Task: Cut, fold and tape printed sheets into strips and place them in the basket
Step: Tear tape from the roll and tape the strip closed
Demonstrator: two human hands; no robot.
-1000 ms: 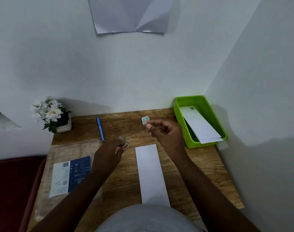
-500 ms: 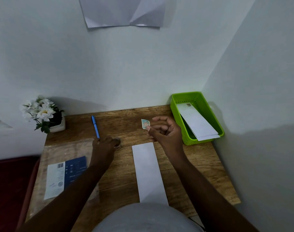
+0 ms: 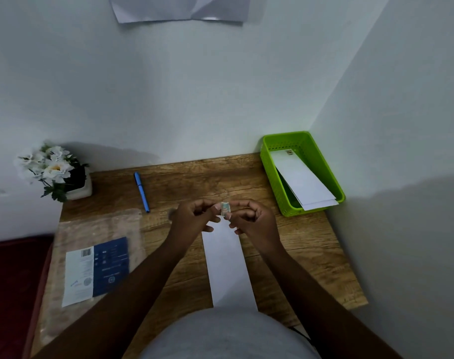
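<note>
Above the middle of the wooden worktop [image 3: 285, 239]: left hand [image 3: 192, 218] and right hand [image 3: 254, 218], brought together, fingers curled, both pinching one small greenish printed piece [image 3: 225, 208] between their fingertips; whether it is paper or tape cannot be told.

Beneath the hands, flat on the worktop: one white folded strip [image 3: 227, 268], long axis running from the person toward the wall, its far end partly covered by the hands.

Far right corner, against both walls: green basket [image 3: 272, 164], holding white strips [image 3: 301, 180] that lean on its near rim; a small printed mark shows at the far end of the top one.

Far left corner: white pot of white flowers [image 3: 52, 172].

Left of the hands: blue pen [image 3: 141, 191], lying apart from them.

Near left: clear plastic bag [image 3: 99, 229] with a blue-and-white printed sheet [image 3: 97, 270] on or inside it.

On the wall above: creased white sheet [image 3: 179, 9].
</note>
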